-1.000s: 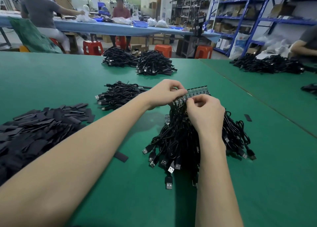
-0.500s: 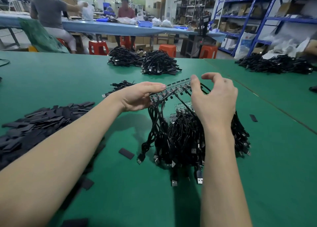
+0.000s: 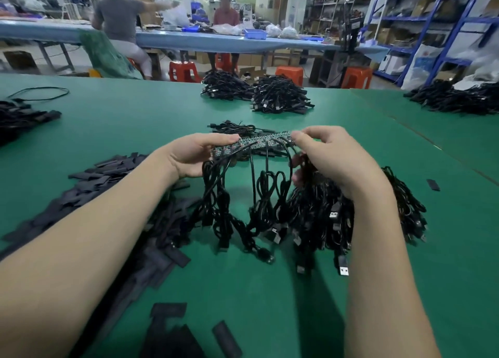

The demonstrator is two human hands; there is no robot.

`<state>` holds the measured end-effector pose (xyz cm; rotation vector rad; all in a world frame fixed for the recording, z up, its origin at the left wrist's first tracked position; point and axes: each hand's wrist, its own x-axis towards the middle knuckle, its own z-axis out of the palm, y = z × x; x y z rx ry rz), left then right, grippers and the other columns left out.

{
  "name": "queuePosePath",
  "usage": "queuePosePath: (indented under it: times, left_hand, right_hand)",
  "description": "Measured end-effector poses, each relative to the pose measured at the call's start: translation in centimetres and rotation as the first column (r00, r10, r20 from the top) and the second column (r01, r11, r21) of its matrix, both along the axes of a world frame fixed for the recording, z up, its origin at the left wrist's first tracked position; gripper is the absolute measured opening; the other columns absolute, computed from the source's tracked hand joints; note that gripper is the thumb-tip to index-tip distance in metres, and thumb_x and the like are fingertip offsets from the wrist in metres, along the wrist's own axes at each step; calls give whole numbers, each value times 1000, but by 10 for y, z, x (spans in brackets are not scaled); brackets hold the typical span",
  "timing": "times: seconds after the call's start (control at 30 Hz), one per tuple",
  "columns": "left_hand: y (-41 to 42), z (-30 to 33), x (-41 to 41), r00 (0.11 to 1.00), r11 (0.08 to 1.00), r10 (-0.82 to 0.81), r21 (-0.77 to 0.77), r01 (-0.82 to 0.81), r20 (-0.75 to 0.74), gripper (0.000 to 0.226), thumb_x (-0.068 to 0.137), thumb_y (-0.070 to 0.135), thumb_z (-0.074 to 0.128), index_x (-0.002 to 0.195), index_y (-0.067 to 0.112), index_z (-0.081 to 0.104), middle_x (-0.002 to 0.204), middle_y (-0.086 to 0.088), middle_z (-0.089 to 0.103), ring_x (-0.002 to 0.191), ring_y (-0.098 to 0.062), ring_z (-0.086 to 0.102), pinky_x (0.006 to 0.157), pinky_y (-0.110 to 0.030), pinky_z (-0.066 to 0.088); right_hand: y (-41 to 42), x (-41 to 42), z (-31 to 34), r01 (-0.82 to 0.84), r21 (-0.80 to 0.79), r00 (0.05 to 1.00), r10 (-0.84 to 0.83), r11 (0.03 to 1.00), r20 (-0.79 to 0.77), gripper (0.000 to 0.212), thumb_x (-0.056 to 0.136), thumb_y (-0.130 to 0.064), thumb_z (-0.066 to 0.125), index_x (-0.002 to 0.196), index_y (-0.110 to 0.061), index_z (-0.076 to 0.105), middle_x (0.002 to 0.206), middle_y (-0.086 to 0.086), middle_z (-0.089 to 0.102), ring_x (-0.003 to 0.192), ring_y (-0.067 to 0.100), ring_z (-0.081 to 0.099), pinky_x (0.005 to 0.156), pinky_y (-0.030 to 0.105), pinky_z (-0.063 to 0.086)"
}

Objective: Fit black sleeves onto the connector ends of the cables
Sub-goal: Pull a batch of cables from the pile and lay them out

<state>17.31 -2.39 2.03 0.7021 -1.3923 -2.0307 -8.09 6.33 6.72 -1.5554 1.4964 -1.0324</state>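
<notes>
**Strip of circuit boards lifted at both ends over the green mat**

Held above the green table [image 3: 270, 303]: a narrow strip of small circuit boards [image 3: 253, 143], green and speckled with tiny components, flat and slightly bowed. Left hand [image 3: 194, 155] closed on the strip's left end, thumb on top, fingers curled beneath. Right hand [image 3: 332, 157] pinching the right end between thumb and forefinger, remaining fingers bent into the cords below.

Hanging from the strip: thin, glossy black cables [image 3: 259, 195], looped and kinked, ending in blocky USB plugs with dull metal shells [image 3: 343, 270]. Directly under the right wrist, a dense tangled heap of the same cables [image 3: 405, 203], resting on the mat.

To the left, beside and under the left forearm: a loose, sprawling pile of black sleeves [image 3: 89, 184], flat, matte, rectangular, overlapping like shingles. More sleeves blurred near the bottom edge [image 3: 226, 338]; one stray sleeve lying alone at the right [image 3: 433, 184].

Farther back on the smooth felt-like surface, well apart: two rounded mounds of bundled cables [image 3: 278, 95].
</notes>
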Motion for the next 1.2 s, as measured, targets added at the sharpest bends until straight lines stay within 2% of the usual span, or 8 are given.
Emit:
queuePosePath:
  times: [0.07, 0.2, 0.3, 0.47, 0.6, 0.83, 1.0, 1.2]
  left_hand:
    - [1, -6, 8, 998, 999, 5, 31, -7, 60, 33, 63, 23, 95, 88, 12, 78, 83, -3, 74, 72, -13, 74, 63, -22, 61]
    - [2, -23, 18, 911, 995, 92, 9, -104, 401, 46, 60, 40, 95, 98, 21, 77, 107, 4, 68, 74, -6, 67, 72, -24, 60]
    - [-3, -30, 27, 754, 989, 121, -144, -36, 646, 22, 80, 46, 74, 99, 35, 71, 117, 17, 57, 87, 6, 52, 82, -24, 51]
    - [-6, -30, 33, 684, 970, 52, -199, 139, 728, 17, 99, 36, 61, 89, 23, 64, 68, 25, 56, 61, 5, 50, 62, -20, 49]
    - [-4, -22, 24, 625, 943, 78, -261, 207, 776, 29, 101, 43, 54, 79, 29, 66, 64, 2, 48, 54, -17, 46, 58, -15, 45]
    - [-6, -24, -42, 500, 685, 666, -719, -115, 554, 53, 103, 53, 42, 76, 20, 73, 66, 7, 71, 58, -8, 59, 59, -23, 49]
    - [-3, -42, -72, 343, 551, 815, -808, -208, 467, 66, 101, 44, 50, 44, 13, 47, 35, 8, 37, 44, -16, 41, 52, -28, 33]
    - [2, -48, -70, 321, 439, 885, -830, -344, 336, 63, 102, 42, 50, 57, 0, 64, 43, -3, 45, 44, -21, 44, 59, -32, 45]
  right_hand:
    - [-5, 4, -9, -72, 108, 993, 62, 991, 100, 16, 104, -33, 56, 98, -20, 64, 86, 14, 72, 60, 27, 74, 59, 38, 62]
    - [-20, 11, -38, -115, 200, 991, 127, 973, -50, 12, 104, -27, 56, 109, -20, 65, 83, 1, 77, 55, 2, 68, 48, 17, 51]
    - [-30, 13, -55, -113, 182, 982, 137, 977, -127, 14, 101, -25, 60, 110, -20, 69, 75, -10, 72, 45, -10, 57, 41, 9, 40]
    - [-35, 23, -68, -164, 186, 986, 164, 969, 16, 17, 97, -31, 66, 112, -21, 66, 104, 4, 74, 92, 22, 76, 88, 40, 60]
    - [-35, 31, -74, -143, 161, 979, 115, 976, 169, 23, 98, -25, 66, 115, -9, 68, 94, 7, 74, 59, 10, 73, 51, 14, 53]
    - [-41, 34, -86, -177, 204, 939, 103, 963, 328, 14, 95, -21, 70, 108, -15, 69, 94, 3, 72, 75, 26, 76, 69, 35, 62]
    - [-39, 33, -84, -165, 248, 921, 59, 955, 385, 13, 91, -24, 76, 100, -15, 73, 74, -6, 72, 73, 24, 76, 56, 27, 57]
    - [-40, 37, -85, -80, 207, 923, -6, 975, 384, 16, 79, -30, 87, 81, -17, 78, 81, -4, 76, 58, 10, 65, 61, 24, 56]
